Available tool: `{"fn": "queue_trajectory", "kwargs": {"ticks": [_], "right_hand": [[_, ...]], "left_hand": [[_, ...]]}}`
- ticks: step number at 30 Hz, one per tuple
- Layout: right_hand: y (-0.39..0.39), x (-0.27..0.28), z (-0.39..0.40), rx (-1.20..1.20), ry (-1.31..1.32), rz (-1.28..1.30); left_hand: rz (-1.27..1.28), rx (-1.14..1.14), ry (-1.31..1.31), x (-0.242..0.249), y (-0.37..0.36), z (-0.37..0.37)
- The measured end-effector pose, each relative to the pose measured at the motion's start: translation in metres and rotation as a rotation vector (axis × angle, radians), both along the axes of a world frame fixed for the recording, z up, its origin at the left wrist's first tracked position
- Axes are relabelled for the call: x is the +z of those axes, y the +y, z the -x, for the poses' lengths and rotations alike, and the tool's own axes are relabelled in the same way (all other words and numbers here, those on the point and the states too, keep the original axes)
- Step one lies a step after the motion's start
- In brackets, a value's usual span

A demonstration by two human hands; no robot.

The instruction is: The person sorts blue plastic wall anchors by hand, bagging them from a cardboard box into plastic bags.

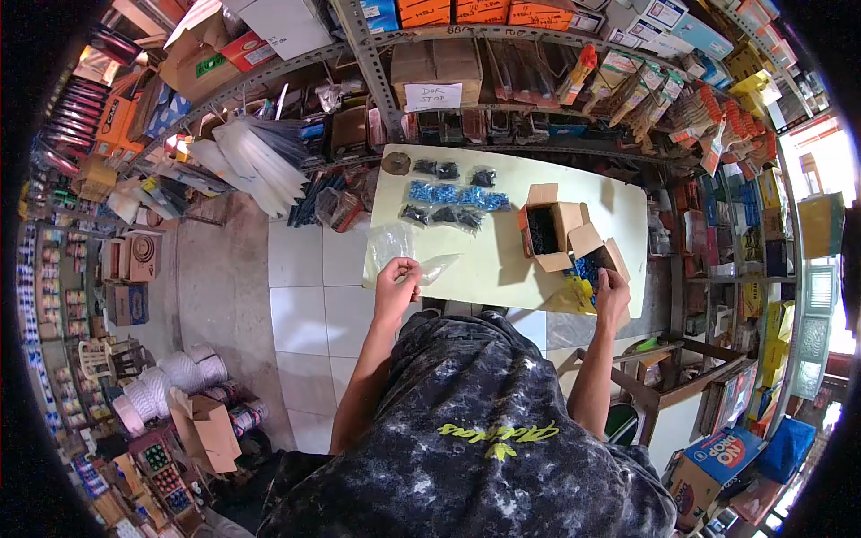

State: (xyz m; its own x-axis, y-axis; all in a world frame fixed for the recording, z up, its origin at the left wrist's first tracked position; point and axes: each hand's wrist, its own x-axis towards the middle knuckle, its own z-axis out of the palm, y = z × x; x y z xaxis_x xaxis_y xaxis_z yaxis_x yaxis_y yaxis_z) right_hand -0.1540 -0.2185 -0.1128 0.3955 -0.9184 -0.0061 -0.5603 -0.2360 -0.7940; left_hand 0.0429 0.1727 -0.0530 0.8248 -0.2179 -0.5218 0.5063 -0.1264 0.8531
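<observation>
L grip (pixel 399 282) pinches clear bag (pixel 440 266) over near edge of tabletop (pixel 502 282). R grip (pixel 613 294) at open carton (pixel 617 260) w/ blue pcs (pixel 587 269), tabletop's R side; can't tell if pinching any. Filled bags (pixel 446 194) in rows, far side.

Tabletop (pixel 493 282): 1. Open cardboard cartons (pixel 567 217) on it: 2. Filled bags, 3 rows: far row, black-filled bags (pixel 483 176), 3; middle, blue-filled bags (pixel 444 193), run together, count unsure; near row, black again, at least 3. Brown disc (pixel 396 162): 1. Bare hands: left hand (pixel 397 282), 1; right hand (pixel 613 291), 1. "DOR STOP" box (pixel 437 65): 1.
</observation>
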Motion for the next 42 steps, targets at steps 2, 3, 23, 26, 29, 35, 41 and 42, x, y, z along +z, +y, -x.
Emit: {"fn": "queue_trajectory", "kwargs": {"ticks": [2, 3, 23, 26, 29, 35, 41, 42], "right_hand": [[-0.001, 0.006, 0.003, 0.008, 0.017, -0.041], [0.000, 0.012, 0.003, 0.006, 0.017, -0.043], [0.091, 0.067, -0.092, 0.359, -0.625, -1.330], [0.113, 0.045, -0.104, 0.433, -0.530, -1.396], [0.128, -0.001, -0.110, 0.482, -0.399, -1.301], [0.143, -0.063, -0.130, 0.593, -0.019, -0.506], [0.149, -0.044, -0.133, 0.733, 0.174, -0.008], [0.148, -0.043, -0.131, 0.746, 0.158, -0.009]], "left_hand": [[0.005, -0.002, -0.001, -0.001, 0.001, 0.001], [0.006, 0.002, -0.006, -0.002, 0.002, 0.002], [0.018, 0.008, 0.002, -0.004, -0.002, 0.005], [0.016, 0.010, 0.000, -0.006, 0.002, 0.006], [0.015, 0.025, 0.000, -0.007, 0.007, 0.009], [0.003, 0.041, 0.012, -0.007, 0.014, 0.014], [0.015, 0.072, 0.015, -0.010, 0.020, 0.017], [0.007, 0.079, 0.021, -0.011, 0.020, 0.018]]}}
